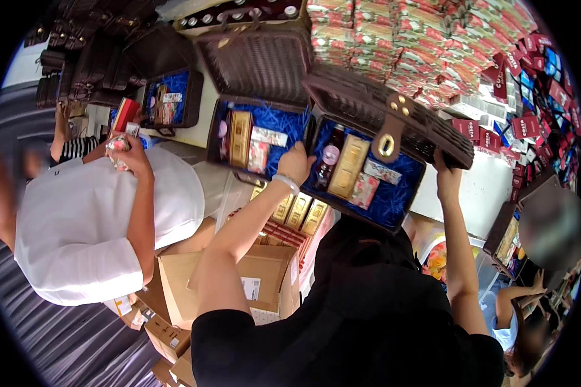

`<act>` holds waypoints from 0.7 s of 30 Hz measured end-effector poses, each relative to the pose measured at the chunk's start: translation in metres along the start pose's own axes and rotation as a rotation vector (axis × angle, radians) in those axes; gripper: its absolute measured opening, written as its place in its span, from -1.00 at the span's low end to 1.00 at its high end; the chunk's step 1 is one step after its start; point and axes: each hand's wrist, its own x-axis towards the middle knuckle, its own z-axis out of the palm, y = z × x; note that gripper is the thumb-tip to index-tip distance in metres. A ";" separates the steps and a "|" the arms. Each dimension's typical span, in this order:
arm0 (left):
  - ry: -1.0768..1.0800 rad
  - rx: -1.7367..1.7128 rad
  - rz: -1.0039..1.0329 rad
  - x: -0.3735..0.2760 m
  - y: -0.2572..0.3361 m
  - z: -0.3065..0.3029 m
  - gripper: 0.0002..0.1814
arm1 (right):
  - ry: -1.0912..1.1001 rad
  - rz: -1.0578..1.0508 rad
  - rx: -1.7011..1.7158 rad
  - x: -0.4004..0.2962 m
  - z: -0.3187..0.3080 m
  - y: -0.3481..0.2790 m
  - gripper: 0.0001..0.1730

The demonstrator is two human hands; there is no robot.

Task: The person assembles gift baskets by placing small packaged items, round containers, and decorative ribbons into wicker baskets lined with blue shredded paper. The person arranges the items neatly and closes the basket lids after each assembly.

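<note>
A dark brown wicker hamper (419,193) stands half open before me, lined with blue shredded paper. In it lie a gold box (349,167), a dark bottle (325,169) with a pink round label, a small white box (382,171) and a floral packet (364,190). My right hand (448,176) grips the right corner of its lid. My left hand (296,164) is between this hamper's left side and a second open hamper (218,140) with similar contents; its fingers are partly bent, and whether they grip an edge is unclear.
Floral packets (406,43) are stacked behind the hampers, with a heap of dark red boxes (525,126) at the right. A co-worker in white (101,203) stands at the left beside another open hamper (193,101). Gold boxes (298,211) and an open cardboard box (266,275) are below.
</note>
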 end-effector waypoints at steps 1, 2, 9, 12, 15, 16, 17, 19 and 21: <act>-0.182 0.014 0.015 0.001 0.001 -0.008 -0.51 | -0.019 0.009 0.046 0.001 -0.013 0.000 -0.72; -0.175 0.130 0.162 0.013 -0.011 -0.024 -0.58 | -0.029 0.034 0.056 0.005 -0.021 0.002 -0.74; 0.999 -0.421 -1.023 0.134 -0.182 -0.092 -0.46 | 0.060 0.141 0.052 0.028 -0.032 0.007 -0.64; 0.585 -0.845 -0.647 0.134 -0.221 -0.091 -0.38 | 0.120 0.219 0.016 0.028 -0.028 0.005 -0.64; 0.605 -1.186 -0.420 0.115 -0.237 -0.090 -0.46 | 0.107 0.225 0.011 0.029 -0.027 0.004 -0.54; 0.605 -1.330 -0.248 0.107 -0.238 -0.087 -0.43 | 0.084 0.211 0.075 0.030 -0.027 0.004 -0.60; 0.661 -1.453 -0.073 0.102 -0.238 -0.083 -0.41 | 0.092 0.177 0.136 0.032 -0.028 0.004 -0.67; 0.513 -1.303 -0.187 0.097 -0.240 -0.084 -0.49 | 0.047 0.150 0.093 0.036 -0.031 0.005 -0.67; 0.332 -1.171 -0.601 0.098 -0.238 -0.082 -0.58 | 0.104 0.170 0.100 0.038 -0.039 0.003 -0.65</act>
